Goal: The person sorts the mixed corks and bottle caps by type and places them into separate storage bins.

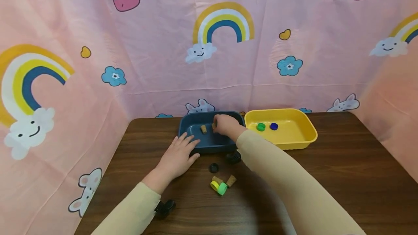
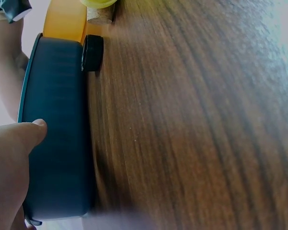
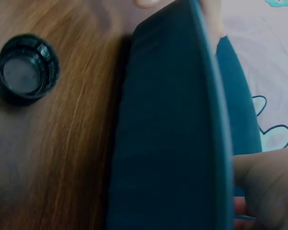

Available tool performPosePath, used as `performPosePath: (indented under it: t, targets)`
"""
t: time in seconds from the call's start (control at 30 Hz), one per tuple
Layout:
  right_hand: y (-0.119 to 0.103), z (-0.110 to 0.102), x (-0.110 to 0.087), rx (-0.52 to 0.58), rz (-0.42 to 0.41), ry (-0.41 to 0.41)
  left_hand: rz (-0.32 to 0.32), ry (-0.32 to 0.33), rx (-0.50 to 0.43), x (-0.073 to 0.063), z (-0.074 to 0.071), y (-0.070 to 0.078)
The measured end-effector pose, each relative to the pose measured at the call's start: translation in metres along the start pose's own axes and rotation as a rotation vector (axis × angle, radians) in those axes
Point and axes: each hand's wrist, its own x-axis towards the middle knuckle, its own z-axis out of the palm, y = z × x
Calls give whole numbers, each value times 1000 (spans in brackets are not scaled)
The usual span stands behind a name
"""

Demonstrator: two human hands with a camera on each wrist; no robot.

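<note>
A dark blue tray stands at the back of the table. My right hand reaches down into it and pinches a cork at the fingertips, partly hidden by them. Another cork lies in the tray, left of that hand. At the tray's near left corner my left hand has its fingers spread over the rim; in the left wrist view its thumb lies along the tray's outer side. The right wrist view shows the tray's wall hiding most of the right hand's fingers.
Right of the blue tray stands a yellow tray with a green cap and a blue cap. In front lie a black cap, a yellow cap, a light green cap and two corks. A patterned pink cloth hangs behind.
</note>
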Motion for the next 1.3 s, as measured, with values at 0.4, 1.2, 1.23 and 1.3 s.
performPosePath:
  t: [0.4, 1.2, 1.23, 1.3]
  targets:
    - [0, 18, 10, -93, -4, -7, 1, 6, -4, -3, -1, 3]
    - [5, 11, 7, -36, 23, -13, -16, -4, -21, 1, -6, 5]
    - [5, 10, 5, -23, 23, -12, -15, -3, -20, 1, -6, 4]
    - [5, 6, 1, 13, 21, -10, -14, -1, -18, 1, -7, 4]
